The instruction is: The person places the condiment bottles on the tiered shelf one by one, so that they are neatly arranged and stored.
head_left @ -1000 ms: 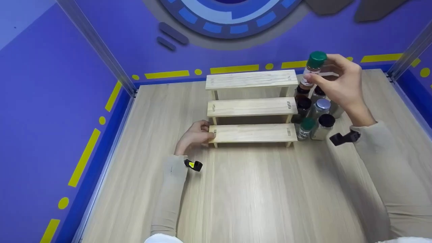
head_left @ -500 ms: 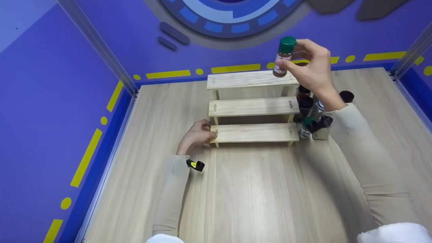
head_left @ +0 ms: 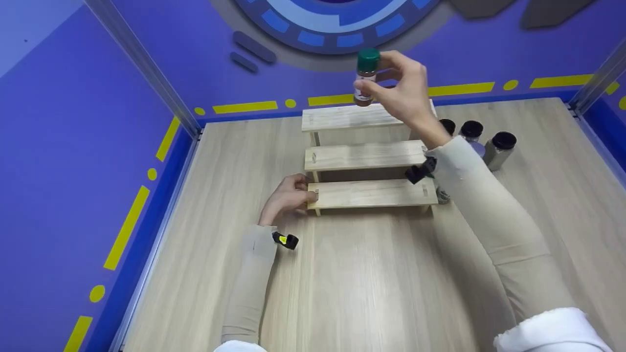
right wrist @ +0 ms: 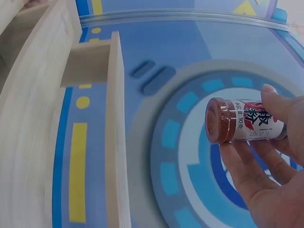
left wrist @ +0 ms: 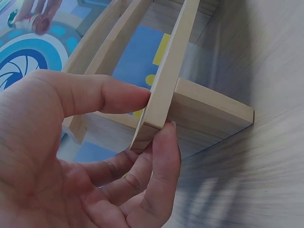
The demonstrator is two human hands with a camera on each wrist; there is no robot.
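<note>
My right hand (head_left: 403, 88) holds a small spice jar (head_left: 364, 80) upright between thumb and fingers, above the top step of a three-step wooden rack (head_left: 371, 194). The jar has a green cap and a white label; in the right wrist view its reddish-brown powder and red-and-black print show on the spice jar (right wrist: 244, 119). At the rack's left end my left hand (head_left: 288, 195) pinches the edge of the lowest step. Seen from the left wrist, the thumb lies on top of the step board (left wrist: 164, 85) and the fingers curl beneath it.
Right of the rack stand several jars, among them a black-capped jar (head_left: 500, 149) and another black-lidded jar (head_left: 471, 129). My right forearm (head_left: 494, 220) hides part of this group. A blue printed wall (head_left: 161, 54) rises behind the wooden tabletop (head_left: 362, 274).
My right hand has carried the green-capped spice jar leftward and up from over the jar group to above the top step. The left hand keeps its pinch on the rack.
</note>
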